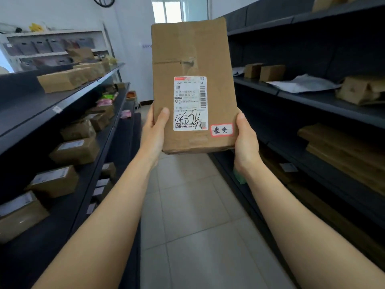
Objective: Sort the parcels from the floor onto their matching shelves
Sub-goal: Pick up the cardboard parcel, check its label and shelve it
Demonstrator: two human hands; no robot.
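Note:
I hold a flat brown cardboard parcel (187, 55) upright in front of me, in the middle of the aisle. A white shipping label (190, 103) with handwriting and a small red-edged sticker (221, 129) face me. My left hand (154, 132) grips the parcel's lower left edge, thumb on the front. My right hand (246, 140) grips its lower right edge. Dark shelves run along both sides of the aisle.
The left shelves (62, 105) carry several brown boxes (70, 80) on more than one level. The right shelves (312, 94) hold small boxes (270, 73), a grey mailer bag (302, 84) and flat cardboard parcels (343, 147). Pale floor tiles (187, 205) run ahead toward a window (179, 9).

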